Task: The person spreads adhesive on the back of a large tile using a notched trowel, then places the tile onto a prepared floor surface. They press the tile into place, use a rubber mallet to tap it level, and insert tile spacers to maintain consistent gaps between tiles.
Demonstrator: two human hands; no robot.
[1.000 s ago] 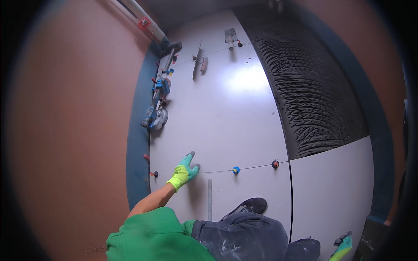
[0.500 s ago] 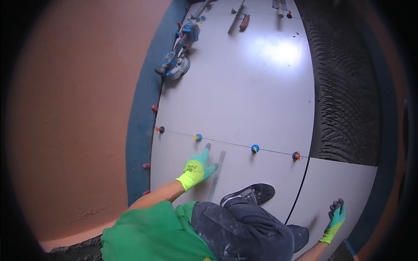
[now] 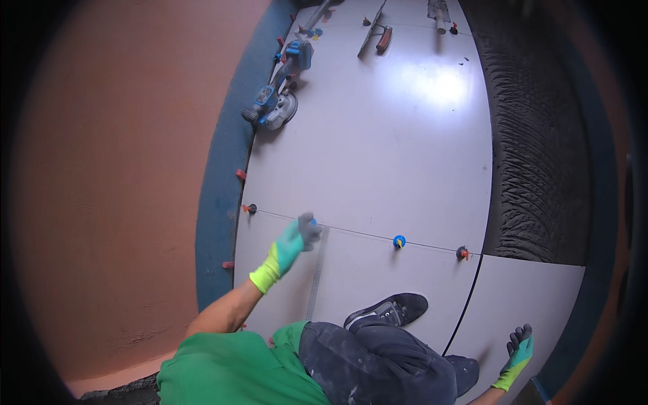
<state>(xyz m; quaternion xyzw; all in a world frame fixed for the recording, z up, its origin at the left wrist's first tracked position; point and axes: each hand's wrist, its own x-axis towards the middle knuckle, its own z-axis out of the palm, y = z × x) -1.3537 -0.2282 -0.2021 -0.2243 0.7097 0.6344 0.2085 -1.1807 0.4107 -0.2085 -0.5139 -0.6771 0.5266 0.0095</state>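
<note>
My left hand [image 3: 291, 244], in a green and yellow glove with grey fingertips, is over the tile joint with its fingers bent together. Behind these fingers a bit of a blue levelling knob [image 3: 313, 221] shows; whether they grip it is hidden. Just right of this hand a thin metal ruler [image 3: 316, 277] lies on the pale tile [image 3: 364, 270], its far end at the joint. My right hand [image 3: 518, 352], gloved alike, hovers low at the right over another tile [image 3: 533, 287], fingers loosely bent and holding nothing.
Along the joint stand a blue and yellow levelling knob [image 3: 399, 241] and dark and red ones [image 3: 462, 253]. A blue and grey power tool [image 3: 277, 101] lies by the left wall. Farther off lies a red-handled trowel [image 3: 383, 40]. Combed dark mortar [image 3: 540, 148] covers the right side.
My left hand has moved up and left from beside the ruler to the blue knob, its fingers now bent. The ruler has shifted left and forward to the joint. My right hand stays nearly still.
</note>
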